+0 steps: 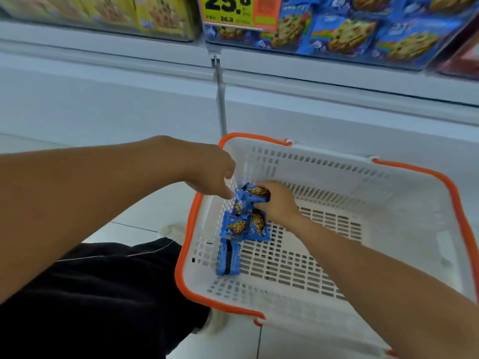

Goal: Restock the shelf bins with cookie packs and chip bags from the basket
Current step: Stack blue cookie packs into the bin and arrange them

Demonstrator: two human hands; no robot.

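Both hands reach into the basket's left corner for blue cookie packs.

Nearest, a dark trouser leg [103,294] fills the lower left, beside the white basket [350,255] with its orange rim on the floor. Along its left wall lie blue packs [234,226], one standing on edge [228,257] at the near end. The right hand [278,203] grips a pack [259,193] with curled fingers; the left hand [207,174] pinches the top of the pile at its fingertips. Beyond, the shelf bin [337,55] holds more blue packs [344,35], with yellow boxes [160,16] to its left and a price tag [233,11] between.
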